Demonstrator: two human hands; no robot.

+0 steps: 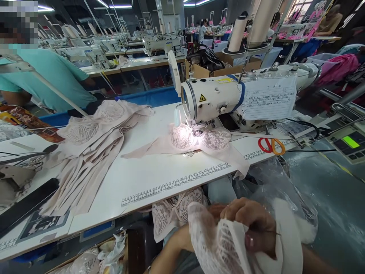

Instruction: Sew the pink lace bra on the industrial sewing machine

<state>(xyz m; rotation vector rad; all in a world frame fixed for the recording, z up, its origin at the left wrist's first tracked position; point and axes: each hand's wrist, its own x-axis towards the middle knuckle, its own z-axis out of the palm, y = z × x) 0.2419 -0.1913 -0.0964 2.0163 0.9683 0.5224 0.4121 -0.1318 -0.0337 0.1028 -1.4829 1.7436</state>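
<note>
Low in front of the table, a pale pink lace bra is bunched up between my hands. My right hand is closed on its band and cup edge, fingers curled and thumb pressed in. From the lower left my left hand reaches behind the cup and holds it from there; most of its fingers are hidden. Another lace bra hangs below the table edge, just left of my hands. Under the lit needle of the white sewing machine lies a further lace bra, spread on the table.
A pile of lace bras covers the table's left side. Red and orange-handled scissors lie right of the machine, near a control panel. A printed ruler runs along the front edge. A co-worker sits at far left.
</note>
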